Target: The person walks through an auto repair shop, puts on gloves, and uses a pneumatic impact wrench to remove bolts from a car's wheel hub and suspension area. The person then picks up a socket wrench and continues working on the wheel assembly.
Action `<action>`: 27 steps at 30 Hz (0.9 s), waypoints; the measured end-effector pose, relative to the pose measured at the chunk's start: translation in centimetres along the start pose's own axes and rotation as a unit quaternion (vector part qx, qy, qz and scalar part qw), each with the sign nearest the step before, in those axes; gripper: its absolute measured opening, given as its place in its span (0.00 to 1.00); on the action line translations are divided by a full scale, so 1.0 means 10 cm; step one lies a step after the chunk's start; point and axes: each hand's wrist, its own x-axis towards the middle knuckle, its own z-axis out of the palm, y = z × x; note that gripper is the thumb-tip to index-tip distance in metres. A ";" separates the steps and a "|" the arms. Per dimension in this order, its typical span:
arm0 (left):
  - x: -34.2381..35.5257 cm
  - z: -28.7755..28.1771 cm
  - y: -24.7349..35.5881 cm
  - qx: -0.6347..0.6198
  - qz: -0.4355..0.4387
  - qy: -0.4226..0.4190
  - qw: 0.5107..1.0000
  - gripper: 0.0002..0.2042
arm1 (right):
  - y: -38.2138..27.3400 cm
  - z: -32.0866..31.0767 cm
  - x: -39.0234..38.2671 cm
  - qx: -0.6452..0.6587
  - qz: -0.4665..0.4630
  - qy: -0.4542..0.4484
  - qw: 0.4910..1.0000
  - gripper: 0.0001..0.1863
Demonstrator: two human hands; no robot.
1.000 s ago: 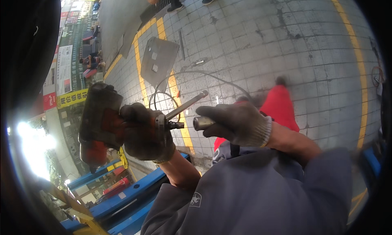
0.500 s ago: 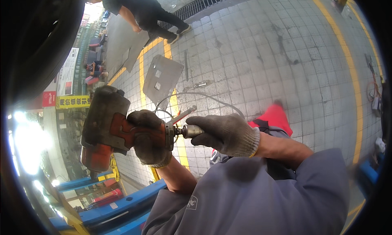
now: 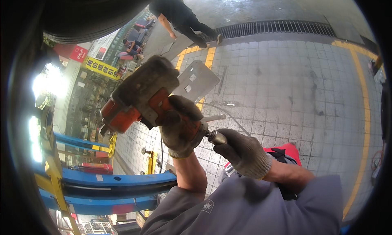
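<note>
Fingers (image 3: pixel 235 138) on socket (image 3: pixel 217 138), lettered yellow banner (image 3: pixel 101 68) beyond

looked like a vehicle repair workshop. had a round black rubber tyre (image 3: pixel 98 22) at upper left, long blue steel beams (image 3: pixel 122 178) resembling lift arms at lower left, and grey square-tiled flooring (image 3: pixel 277 84) marked with yellow painted lines (image 3: pixel 366 112). also showed a long dark slatted drain grate (image 3: pixel 281 27) beyond it and, close by, a bulky orange-and-black handheld power tool (image 3: pixel 149 92).

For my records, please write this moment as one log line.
left hand: grips power tool | right hand: holds socket at tool's drive
</note>
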 end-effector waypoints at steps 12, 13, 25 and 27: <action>0.25 -0.07 -0.03 0.040 0.016 -0.062 0.997 0.26 | 0.02 0.08 -0.10 0.087 0.001 0.012 0.996 0.21; 0.23 -0.08 -0.05 0.029 0.043 -0.040 0.998 0.28 | 0.01 0.09 -0.10 0.074 -0.004 0.025 0.997 0.21; 0.10 0.21 0.12 -0.104 0.015 -0.029 0.994 0.19 | -0.18 0.16 -0.14 0.032 -0.057 0.043 0.997 0.20; 0.13 0.20 0.13 -0.037 0.029 -0.032 0.998 0.19 | -0.23 0.13 -0.14 0.035 -0.042 0.029 0.998 0.20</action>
